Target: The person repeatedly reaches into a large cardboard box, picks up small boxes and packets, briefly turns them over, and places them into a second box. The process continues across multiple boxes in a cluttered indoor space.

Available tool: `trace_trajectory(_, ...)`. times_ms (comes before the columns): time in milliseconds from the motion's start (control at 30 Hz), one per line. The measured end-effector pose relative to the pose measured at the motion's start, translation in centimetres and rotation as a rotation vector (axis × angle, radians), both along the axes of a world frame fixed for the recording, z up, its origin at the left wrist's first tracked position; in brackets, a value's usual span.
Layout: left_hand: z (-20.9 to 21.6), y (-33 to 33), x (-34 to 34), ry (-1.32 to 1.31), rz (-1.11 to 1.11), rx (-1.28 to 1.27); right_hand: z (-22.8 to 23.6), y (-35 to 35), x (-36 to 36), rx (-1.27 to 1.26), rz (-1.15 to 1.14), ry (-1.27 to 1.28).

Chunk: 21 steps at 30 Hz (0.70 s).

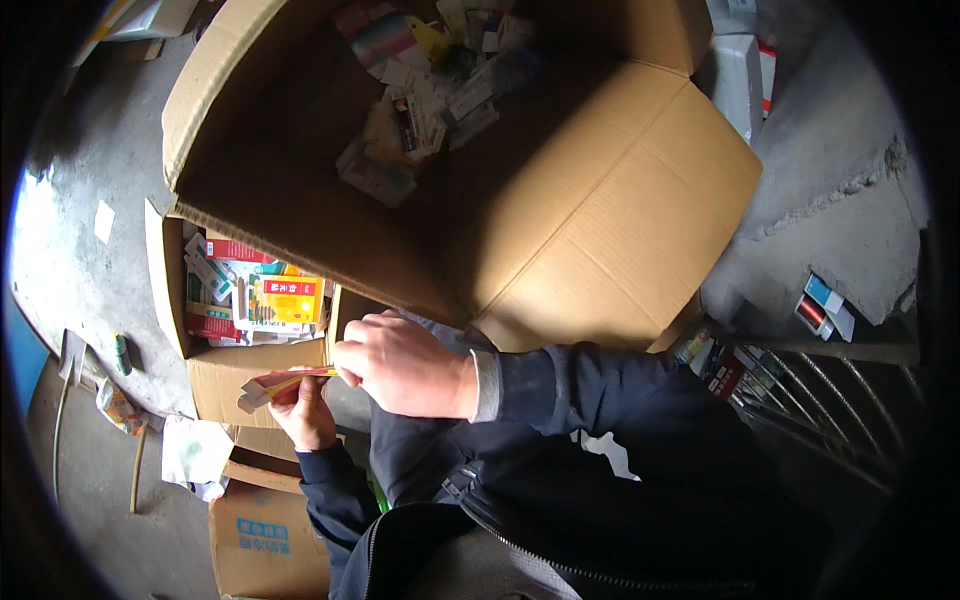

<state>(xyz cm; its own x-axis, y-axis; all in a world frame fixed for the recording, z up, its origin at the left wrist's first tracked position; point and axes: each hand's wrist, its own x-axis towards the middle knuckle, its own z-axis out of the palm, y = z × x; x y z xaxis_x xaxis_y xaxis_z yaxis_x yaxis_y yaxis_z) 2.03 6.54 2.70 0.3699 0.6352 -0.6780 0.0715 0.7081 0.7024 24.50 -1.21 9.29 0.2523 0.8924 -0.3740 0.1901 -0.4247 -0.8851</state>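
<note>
In front of my body, my left hand [308, 418] grips a thin, flat-looking small carton [262, 388] in red, yellow and white from below, its flaps sticking out at the left end. Curled over the carton's other end are the fingers of my right hand [408, 368]; their tips are partly hidden. Just beyond, a small cardboard box [255, 372] is filled with medicine-type cartons, a yellow and red packet [292, 296] on top. A large open cardboard box [600, 215] tilts above my hands, with loose packets and cartons [410, 130] deep inside in shadow.
Another cardboard box [270, 560] stands at lower left, beside a white sheet [196, 452]. Metal bars [845, 400] and some cartons lie to the right, near a blue and white carton [828, 300]. A white block [738, 85] sits at far right. Sticks and a green bottle [122, 354] are at left.
</note>
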Motion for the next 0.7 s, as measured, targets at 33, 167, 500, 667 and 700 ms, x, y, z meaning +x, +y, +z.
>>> trace_trajectory(33, 0.0, -0.1, 0.7, -0.002, 0.005, 0.014, 0.1, 0.1, 0.4, 0.016, 0.018, -0.165)
trace_trajectory(167, -1.2, -0.7, 1.4, 0.125, 0.052, 0.094, 0.3, -0.2, 3.3, -0.015, 0.188, -0.215)
trace_trajectory(500, -16.0, 1.9, -9.8, 0.762, 0.148, -0.095, -23.8, -7.2, 31.6, -0.723, 0.364, -0.987)
trace_trajectory(667, -15.5, -3.8, -12.4, 0.621, -0.142, -0.02, -31.5, -6.5, 34.6, -0.721, 0.712, -1.057)
trace_trajectory(700, -15.2, -4.9, -12.5, 0.572, -0.144, -0.046, -32.0, -6.5, 34.5, -0.717, 0.817, -1.025)
